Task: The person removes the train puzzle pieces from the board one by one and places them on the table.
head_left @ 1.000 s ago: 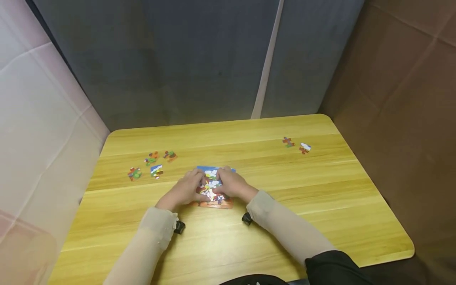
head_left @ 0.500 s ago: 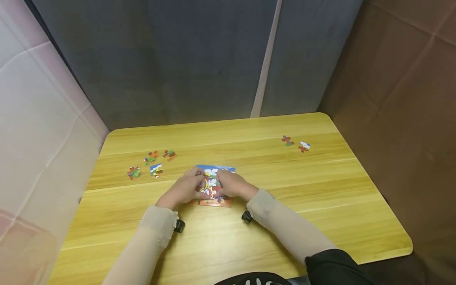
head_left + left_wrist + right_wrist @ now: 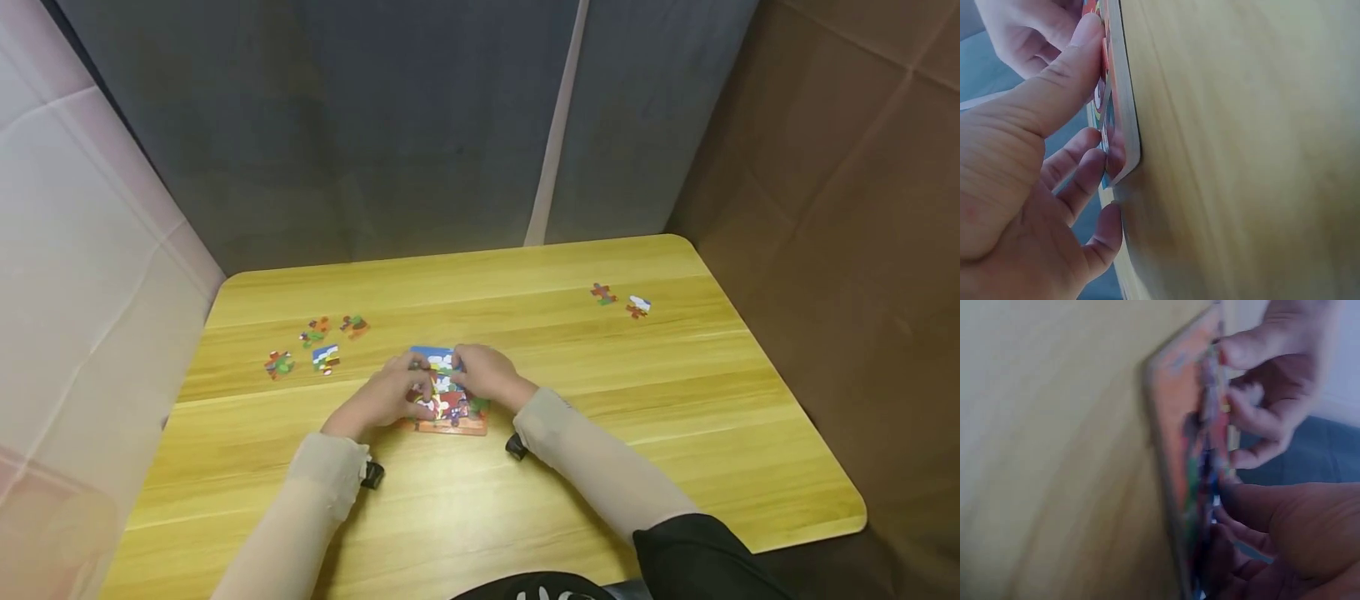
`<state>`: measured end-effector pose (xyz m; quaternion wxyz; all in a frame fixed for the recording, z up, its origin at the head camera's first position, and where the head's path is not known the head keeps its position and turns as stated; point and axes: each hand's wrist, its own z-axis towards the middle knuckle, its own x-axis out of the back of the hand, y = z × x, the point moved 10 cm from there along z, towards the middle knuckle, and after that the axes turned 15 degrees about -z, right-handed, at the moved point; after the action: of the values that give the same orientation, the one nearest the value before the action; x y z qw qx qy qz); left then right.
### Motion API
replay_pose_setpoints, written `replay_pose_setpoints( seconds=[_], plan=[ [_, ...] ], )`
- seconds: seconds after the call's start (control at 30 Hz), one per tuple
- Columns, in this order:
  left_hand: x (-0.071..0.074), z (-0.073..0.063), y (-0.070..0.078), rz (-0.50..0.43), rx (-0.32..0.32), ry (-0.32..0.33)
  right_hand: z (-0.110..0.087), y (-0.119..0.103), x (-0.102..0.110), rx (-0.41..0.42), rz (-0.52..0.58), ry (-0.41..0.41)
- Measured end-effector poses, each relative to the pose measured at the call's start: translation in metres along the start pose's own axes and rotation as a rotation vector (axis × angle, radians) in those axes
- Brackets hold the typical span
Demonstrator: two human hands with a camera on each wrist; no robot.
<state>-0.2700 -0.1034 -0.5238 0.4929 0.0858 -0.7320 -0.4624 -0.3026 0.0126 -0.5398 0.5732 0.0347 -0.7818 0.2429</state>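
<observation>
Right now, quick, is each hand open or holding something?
Left hand: open, touching the puzzle.
Right hand: at the puzzle; too blurred to tell whether it grips a piece.

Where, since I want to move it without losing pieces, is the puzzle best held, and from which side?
Probably by the left and right edges of the puzzle, coming low from both sides: its base lies flat on the table and looks thick enough to pinch and keep level.

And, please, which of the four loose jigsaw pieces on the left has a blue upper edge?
The nearer pair's right jigsaw piece; the other three pieces are mostly orange, red and green.
</observation>
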Motion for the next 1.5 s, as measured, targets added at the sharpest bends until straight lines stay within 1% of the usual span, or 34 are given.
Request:
replay_pose_setpoints(
  seconds=[0.07,0.13,0.23,0.33,0.5,0.73,0.87,1.0,1.1,1.2,1.27,1.33,1.4,1.5],
  plan=[
    [-0.001,0.0,-0.001,-0.01,-0.01,-0.006,0.003,0.004,0.0,-0.021,-0.056,0.023],
    [-0.001,0.0,-0.001,-0.016,-0.012,-0.009,0.006,0.009,0.001,-0.05,-0.08,0.058],
    [-0.001,0.0,-0.003,-0.017,-0.006,-0.01,0.007,0.013,0.006,-0.072,-0.073,0.116],
    [0.001,-0.001,-0.003,-0.019,0.007,-0.01,0.008,0.011,0.007,-0.057,-0.058,0.126],
    [0.003,-0.002,-0.003,-0.017,0.011,-0.008,0.005,0.003,0.006,-0.025,-0.095,0.103],
    [0.002,-0.002,-0.002,-0.018,-0.006,-0.006,-0.001,-0.007,0.005,-0.009,-0.166,0.054],
    [0.002,-0.002,-0.002,-0.012,-0.003,0.001,-0.003,-0.014,0.004,0.001,-0.179,0.042],
    [0.002,-0.003,-0.002,-0.011,-0.005,0.004,-0.001,-0.014,0.002,-0.026,-0.193,0.023],
    [0.002,-0.004,-0.001,-0.01,-0.007,0.003,0.002,-0.011,0.0,-0.055,-0.25,-0.01],
    [0.001,-0.004,-0.002,-0.005,-0.003,0.001,0.004,-0.009,-0.003,-0.07,-0.303,-0.062],
    [0.0,-0.005,-0.002,0.002,-0.002,-0.001,0.004,-0.008,-0.004,-0.082,-0.293,-0.093],
    [0.0,-0.005,-0.001,0.006,-0.007,-0.002,0.004,-0.006,-0.005,-0.096,-0.257,-0.117],
    [0.0,-0.005,0.0,0.004,-0.01,-0.002,0.004,-0.006,-0.005,-0.102,-0.206,-0.122],
    [0.001,-0.004,0.0,0.003,-0.01,0.002,0.003,-0.007,-0.002,-0.088,-0.15,-0.097]
  ],
)
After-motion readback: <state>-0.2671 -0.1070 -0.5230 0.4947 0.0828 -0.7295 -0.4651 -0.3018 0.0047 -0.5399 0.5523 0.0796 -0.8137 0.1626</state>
